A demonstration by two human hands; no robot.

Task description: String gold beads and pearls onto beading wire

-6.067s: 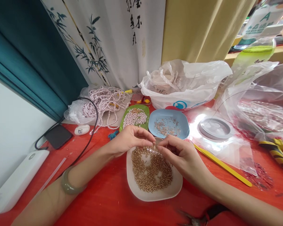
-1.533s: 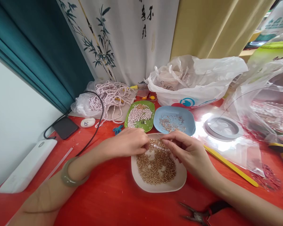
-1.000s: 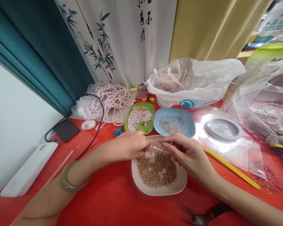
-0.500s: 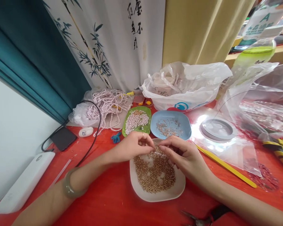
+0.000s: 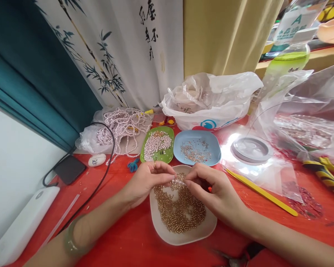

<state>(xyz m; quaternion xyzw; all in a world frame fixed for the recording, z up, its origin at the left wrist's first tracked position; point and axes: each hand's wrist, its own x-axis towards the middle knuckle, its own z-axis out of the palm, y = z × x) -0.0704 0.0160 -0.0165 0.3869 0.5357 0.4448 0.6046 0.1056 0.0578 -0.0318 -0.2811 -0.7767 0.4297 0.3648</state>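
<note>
My left hand (image 5: 149, 180) is closed in a pinch over the back of a cream dish (image 5: 180, 239) full of small gold beads (image 5: 180, 215). Facing it, my right hand (image 5: 215, 185) pinches thumb against forefinger at the dish's right side. Between the two sets of fingertips stretches a small clear, glinting piece (image 5: 179, 182), too fine to name. A speck of red shows by my right hand's curled fingers. Behind the hands, a green dish (image 5: 170, 154) holds pale pink beads and some gold bits, and a blue dish (image 5: 215, 157) holds fine metal pins.
Pink bead strands (image 5: 119, 126) lie at back left near a black cable (image 5: 111, 155). Rightward are a spool (image 5: 250, 150), a yellow stick (image 5: 264, 193) and yellow-black handles (image 5: 324, 178). Pliers (image 5: 235, 259) lie at the front edge. A white plastic bag (image 5: 211, 107) stands behind.
The view has shifted slightly, so the surroundings sit a little further left. Both hands have come slightly lower over the gold beads, still pinched, and the clear piece between them shows more plainly.
</note>
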